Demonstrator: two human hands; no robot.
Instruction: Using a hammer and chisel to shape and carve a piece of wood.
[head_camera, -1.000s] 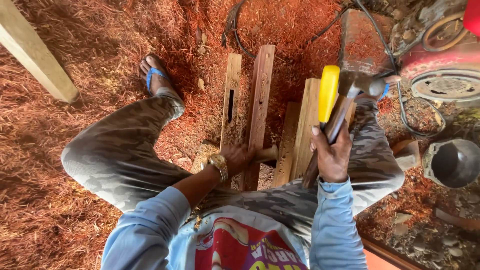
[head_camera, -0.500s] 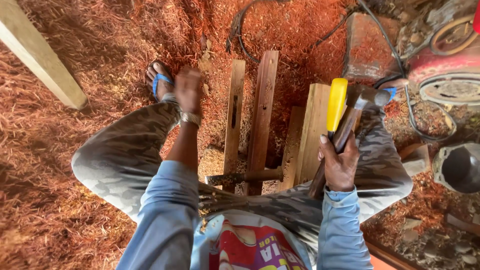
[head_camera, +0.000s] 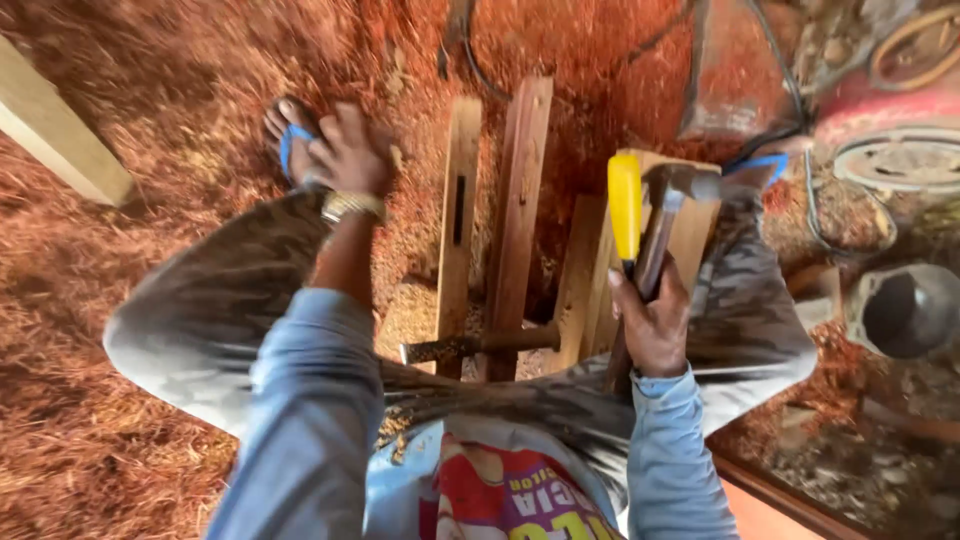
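Observation:
My right hand (head_camera: 652, 322) grips two tools together: a hammer (head_camera: 668, 208) with a wooden handle and a yellow-handled chisel (head_camera: 625, 205), both pointing up over my right knee. My left hand (head_camera: 350, 152) reaches out over my left shin, beside my foot in a blue sandal (head_camera: 288, 140); it holds nothing that I can see. Between my legs lie a wooden rail with a long slot (head_camera: 459, 212), a darker rail (head_camera: 519, 200) beside it, and paler boards (head_camera: 590, 270) to the right. A short wooden-handled tool (head_camera: 478, 345) lies across them near my lap.
Red wood shavings (head_camera: 140, 380) cover the floor. A pale timber beam (head_camera: 60, 140) lies at far left. Dark cables (head_camera: 780, 90) run at the top right, with a round metal machine part (head_camera: 900, 165) and a grey metal pot (head_camera: 910, 310) at the right.
My left hand left the wood pieces near my lap and swung out to my left ankle. The right hand kept its hold on the hammer and chisel.

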